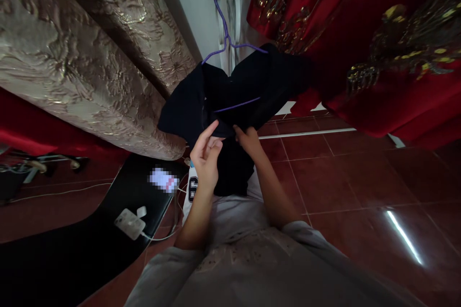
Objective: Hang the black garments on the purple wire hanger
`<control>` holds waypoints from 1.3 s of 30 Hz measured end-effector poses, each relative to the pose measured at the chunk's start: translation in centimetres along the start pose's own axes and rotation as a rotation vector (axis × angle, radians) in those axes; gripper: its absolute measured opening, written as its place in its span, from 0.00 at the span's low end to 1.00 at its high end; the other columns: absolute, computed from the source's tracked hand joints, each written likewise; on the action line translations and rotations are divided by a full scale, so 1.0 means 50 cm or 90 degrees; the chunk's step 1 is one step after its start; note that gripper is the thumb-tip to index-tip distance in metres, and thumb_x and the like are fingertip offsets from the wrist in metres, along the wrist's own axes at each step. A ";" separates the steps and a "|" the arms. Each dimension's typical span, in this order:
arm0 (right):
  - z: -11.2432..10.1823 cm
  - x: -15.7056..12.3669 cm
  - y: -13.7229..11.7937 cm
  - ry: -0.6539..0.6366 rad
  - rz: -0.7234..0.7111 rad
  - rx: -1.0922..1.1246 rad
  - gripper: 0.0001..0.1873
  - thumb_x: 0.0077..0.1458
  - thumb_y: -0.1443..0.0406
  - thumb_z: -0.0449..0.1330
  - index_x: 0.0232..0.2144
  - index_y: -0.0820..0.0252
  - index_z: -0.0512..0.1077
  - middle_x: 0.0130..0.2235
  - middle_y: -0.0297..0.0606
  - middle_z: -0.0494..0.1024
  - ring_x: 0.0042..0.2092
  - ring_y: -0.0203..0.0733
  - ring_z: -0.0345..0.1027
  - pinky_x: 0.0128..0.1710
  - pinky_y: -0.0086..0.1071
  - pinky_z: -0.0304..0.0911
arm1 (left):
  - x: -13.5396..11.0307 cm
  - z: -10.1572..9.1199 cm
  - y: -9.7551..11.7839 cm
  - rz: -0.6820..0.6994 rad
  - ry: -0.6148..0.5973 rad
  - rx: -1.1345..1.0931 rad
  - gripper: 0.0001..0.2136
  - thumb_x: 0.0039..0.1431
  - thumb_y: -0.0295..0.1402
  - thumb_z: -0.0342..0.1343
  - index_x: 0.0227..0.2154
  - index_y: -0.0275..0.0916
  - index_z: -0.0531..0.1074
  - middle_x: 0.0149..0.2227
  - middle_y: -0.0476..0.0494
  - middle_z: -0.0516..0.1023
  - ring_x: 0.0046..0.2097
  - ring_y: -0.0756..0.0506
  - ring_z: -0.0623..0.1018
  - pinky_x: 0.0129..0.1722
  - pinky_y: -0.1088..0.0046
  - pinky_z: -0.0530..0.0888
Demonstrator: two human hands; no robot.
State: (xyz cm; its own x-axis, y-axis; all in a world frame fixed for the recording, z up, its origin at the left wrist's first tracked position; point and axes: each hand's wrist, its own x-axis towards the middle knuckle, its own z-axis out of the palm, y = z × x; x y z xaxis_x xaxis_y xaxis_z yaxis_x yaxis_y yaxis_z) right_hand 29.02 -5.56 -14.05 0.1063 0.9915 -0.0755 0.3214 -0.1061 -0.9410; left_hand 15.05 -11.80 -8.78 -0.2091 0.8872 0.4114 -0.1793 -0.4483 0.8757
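A dark navy garment hangs on a purple wire hanger in front of me, its lower part drooping toward my lap. My left hand is raised at the garment's lower edge, fingers loosely curled with the index and thumb touching the cloth. My right hand is closed on the dark fabric just to the right of it. The hanger's hook rises toward a white frame at the top. Part of the hanger's bottom bar shows across the cloth.
A gold brocade mattress or cushion leans at the left. Red embroidered fabric hangs at the right. A black mat on the red tiled floor holds a white charger with cable. A white numbered shirt lies near my knees.
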 end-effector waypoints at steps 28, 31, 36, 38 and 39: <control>0.007 -0.084 -0.052 -0.107 -0.112 0.182 0.26 0.61 0.46 0.58 0.24 0.61 0.75 0.21 0.32 0.69 0.24 0.32 0.60 0.28 0.29 0.56 | 0.000 -0.045 -0.156 -0.013 -0.047 0.319 0.12 0.64 0.38 0.59 0.28 0.37 0.76 0.30 0.44 0.80 0.35 0.44 0.79 0.40 0.69 0.75; -0.002 -0.088 -0.059 -0.112 -0.116 0.209 0.20 0.60 0.51 0.59 0.27 0.61 0.76 0.21 0.30 0.69 0.24 0.31 0.59 0.27 0.28 0.55 | -0.005 -0.040 -0.154 0.000 -0.048 0.335 0.10 0.64 0.38 0.59 0.33 0.36 0.78 0.34 0.42 0.83 0.37 0.43 0.81 0.40 0.68 0.74; -0.008 -0.071 -0.082 -0.069 -0.037 0.334 0.16 0.55 0.56 0.62 0.22 0.62 0.76 0.17 0.31 0.67 0.20 0.30 0.56 0.22 0.28 0.51 | -0.007 -0.027 -0.167 0.012 -0.080 0.369 0.08 0.67 0.35 0.55 0.37 0.36 0.76 0.37 0.40 0.81 0.41 0.43 0.80 0.43 0.70 0.73; -0.020 -0.052 -0.113 -0.036 -0.061 0.351 0.15 0.56 0.57 0.62 0.24 0.61 0.77 0.17 0.31 0.66 0.20 0.30 0.56 0.21 0.28 0.50 | 0.000 -0.025 -0.184 0.009 -0.111 0.393 0.08 0.67 0.33 0.52 0.36 0.37 0.74 0.37 0.41 0.79 0.42 0.44 0.79 0.45 0.70 0.73; -0.028 -0.042 -0.134 -0.016 -0.086 0.357 0.15 0.57 0.57 0.62 0.25 0.61 0.78 0.17 0.30 0.66 0.20 0.30 0.57 0.21 0.27 0.50 | 0.004 -0.025 -0.195 0.003 -0.127 0.408 0.07 0.67 0.32 0.52 0.35 0.37 0.72 0.36 0.41 0.78 0.42 0.44 0.78 0.45 0.70 0.72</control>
State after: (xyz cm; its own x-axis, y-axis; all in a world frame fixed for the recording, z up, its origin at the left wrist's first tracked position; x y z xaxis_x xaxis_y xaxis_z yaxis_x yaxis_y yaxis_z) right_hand 27.97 -7.03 -7.14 0.0751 0.9956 0.0563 -0.2180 0.0714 -0.9733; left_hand 15.53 -7.38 -17.54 -0.0156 0.9164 0.3999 0.4402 -0.3528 0.8257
